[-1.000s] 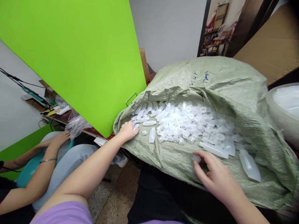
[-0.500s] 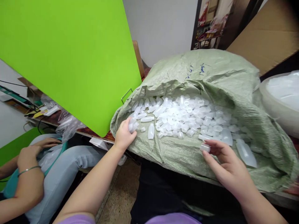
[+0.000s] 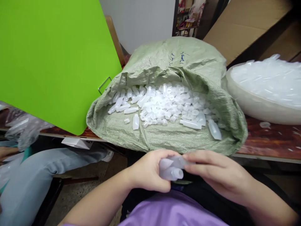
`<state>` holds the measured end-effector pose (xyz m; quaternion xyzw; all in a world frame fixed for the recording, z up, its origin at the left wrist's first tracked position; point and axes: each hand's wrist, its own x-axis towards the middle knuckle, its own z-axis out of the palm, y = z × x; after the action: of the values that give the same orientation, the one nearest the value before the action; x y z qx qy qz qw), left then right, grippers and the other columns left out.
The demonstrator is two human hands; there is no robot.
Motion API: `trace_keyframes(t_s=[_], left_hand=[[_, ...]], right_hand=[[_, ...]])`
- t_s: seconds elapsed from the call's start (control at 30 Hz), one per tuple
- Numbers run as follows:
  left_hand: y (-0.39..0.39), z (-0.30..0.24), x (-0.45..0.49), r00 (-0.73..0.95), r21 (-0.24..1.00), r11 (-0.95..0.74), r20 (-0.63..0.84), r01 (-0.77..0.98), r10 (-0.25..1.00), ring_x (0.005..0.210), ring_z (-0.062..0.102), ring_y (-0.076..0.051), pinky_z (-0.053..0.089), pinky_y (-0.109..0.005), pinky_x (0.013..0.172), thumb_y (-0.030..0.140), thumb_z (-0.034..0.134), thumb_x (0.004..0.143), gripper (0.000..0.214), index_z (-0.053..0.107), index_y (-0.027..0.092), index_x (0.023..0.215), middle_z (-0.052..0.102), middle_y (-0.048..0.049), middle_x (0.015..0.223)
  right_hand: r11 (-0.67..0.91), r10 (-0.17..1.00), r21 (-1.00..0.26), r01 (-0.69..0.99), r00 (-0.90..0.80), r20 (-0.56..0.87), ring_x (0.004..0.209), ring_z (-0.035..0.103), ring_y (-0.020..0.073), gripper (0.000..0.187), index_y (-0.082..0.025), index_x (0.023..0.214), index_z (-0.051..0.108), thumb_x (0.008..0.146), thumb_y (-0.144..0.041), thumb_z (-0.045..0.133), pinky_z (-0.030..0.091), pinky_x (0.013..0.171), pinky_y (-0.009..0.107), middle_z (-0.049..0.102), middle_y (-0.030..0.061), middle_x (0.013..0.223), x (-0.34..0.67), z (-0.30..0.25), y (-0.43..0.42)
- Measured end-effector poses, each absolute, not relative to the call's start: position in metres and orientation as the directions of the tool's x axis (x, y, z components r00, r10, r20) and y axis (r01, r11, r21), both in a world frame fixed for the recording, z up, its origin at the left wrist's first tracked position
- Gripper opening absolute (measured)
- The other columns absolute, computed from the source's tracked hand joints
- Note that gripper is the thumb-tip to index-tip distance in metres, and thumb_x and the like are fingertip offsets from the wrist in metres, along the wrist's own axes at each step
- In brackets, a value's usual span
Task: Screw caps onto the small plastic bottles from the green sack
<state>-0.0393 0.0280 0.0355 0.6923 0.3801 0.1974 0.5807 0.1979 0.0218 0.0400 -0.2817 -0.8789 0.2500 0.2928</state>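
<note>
My left hand [image 3: 150, 171] is closed around several small translucent plastic bottles [image 3: 168, 173], one with its open neck pointing right. From the right, my right hand [image 3: 211, 169] pinches the end of one of these bottles [image 3: 178, 161]; its thumb and whatever small part lies under the fingertips are hidden. Both hands are together in front of my body, just below the near edge of a green woven sack [image 3: 174, 141]. Inside the sack's open mouth lies a heap of short translucent plastic caps [image 3: 162, 106], with loose bottles [image 3: 135, 121] among them and a larger one [image 3: 214, 129] at the right.
A large pale bowl [image 3: 263, 108] heaped with translucent pieces stands right of the sack on the dark red table [image 3: 263, 144]. A bright green board [image 3: 58, 62] leans at the left. Cardboard [image 3: 244, 25] rises behind. A co-worker's leg in jeans [image 3: 47, 169] is at the lower left.
Both hands have drawn back from the sack and come together before my body. The cap that showed in my right fingers is out of sight. The view has shifted right.
</note>
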Motion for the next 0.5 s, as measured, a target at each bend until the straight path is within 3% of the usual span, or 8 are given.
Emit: trace_keyframes(t_s=[0.1, 0.2, 0.27, 0.37, 0.43, 0.5], left_hand=[[0.028, 0.029, -0.039, 0.748, 0.898, 0.319, -0.431, 0.302, 0.505, 0.065, 0.05, -0.009, 0.04, -0.018, 0.058, 0.009, 0.064, 0.048, 0.06, 0.059, 0.018, 0.107, 0.058, 0.0043, 0.08], [0.029, 0.023, -0.032, 0.763, 0.856, 0.396, -0.491, 0.332, 0.421, 0.062, 0.045, -0.007, 0.037, -0.017, 0.054, 0.009, 0.066, 0.045, 0.06, 0.06, 0.017, 0.104, 0.054, 0.0054, 0.075], [0.028, 0.022, -0.025, 0.737, 0.862, 0.338, -0.501, 0.378, 0.453, 0.061, 0.045, -0.008, 0.036, -0.017, 0.052, 0.01, 0.064, 0.047, 0.059, 0.06, 0.018, 0.105, 0.054, 0.0048, 0.075], [0.025, 0.025, -0.014, 0.656, 0.875, 0.073, -0.411, 0.478, 0.634, 0.068, 0.052, -0.013, 0.042, -0.022, 0.059, 0.011, 0.058, 0.051, 0.055, 0.061, 0.02, 0.105, 0.058, 0.0012, 0.083], [0.023, 0.026, -0.01, 0.609, 0.844, -0.093, -0.301, 0.529, 0.734, 0.08, 0.055, -0.017, 0.045, -0.027, 0.072, 0.012, 0.057, 0.052, 0.056, 0.06, 0.02, 0.107, 0.059, -0.0019, 0.093], [0.022, 0.026, -0.008, 0.605, 0.823, -0.164, -0.249, 0.543, 0.756, 0.087, 0.055, -0.019, 0.045, -0.029, 0.081, 0.012, 0.058, 0.053, 0.058, 0.059, 0.021, 0.11, 0.059, -0.0037, 0.099]], right_hand=[[0.685, 0.62, -0.625, 0.375, -0.75, 0.23, 0.096, 0.064, 0.0149, 0.033, -0.031, 0.118, 0.057, 0.087, -0.02, 0.052, 0.051, 0.081, 0.023, 0.067, 0.0012, 0.11, 0.208, 0.043, 0.009], [0.622, 0.653, -0.658, 0.424, -0.745, 0.138, 0.084, 0.066, 0.0132, 0.024, -0.027, 0.109, 0.062, 0.087, -0.027, 0.052, 0.052, 0.07, 0.021, 0.069, 0.0022, 0.099, 0.206, 0.038, 0.005], [0.5, 0.772, -0.642, 0.581, -0.635, 0.027, 0.066, 0.064, 0.0124, 0.022, -0.022, 0.091, 0.066, 0.088, -0.035, 0.049, 0.049, 0.056, 0.02, 0.069, 0.0022, 0.077, 0.202, 0.03, 0.005], [0.294, 0.904, -0.527, 0.797, -0.411, -0.118, 0.048, 0.055, 0.0134, 0.047, -0.018, 0.061, 0.06, 0.092, -0.044, 0.034, 0.042, 0.045, 0.025, 0.058, 0.0013, 0.053, 0.198, 0.018, 0.005], [0.314, 0.915, -0.521, 0.794, -0.399, -0.056, 0.06, 0.059, 0.0167, 0.043, -0.018, 0.072, 0.062, 0.09, -0.046, 0.036, 0.046, 0.053, 0.028, 0.063, 0.0048, 0.067, 0.199, 0.012, 0.002], [0.394, 0.892, -0.586, 0.708, -0.448, 0.057, 0.081, 0.061, 0.0191, 0.033, -0.018, 0.099, 0.061, 0.088, -0.044, 0.043, 0.05, 0.067, 0.03, 0.065, 0.0089, 0.093, 0.202, 0.008, -0.002]])
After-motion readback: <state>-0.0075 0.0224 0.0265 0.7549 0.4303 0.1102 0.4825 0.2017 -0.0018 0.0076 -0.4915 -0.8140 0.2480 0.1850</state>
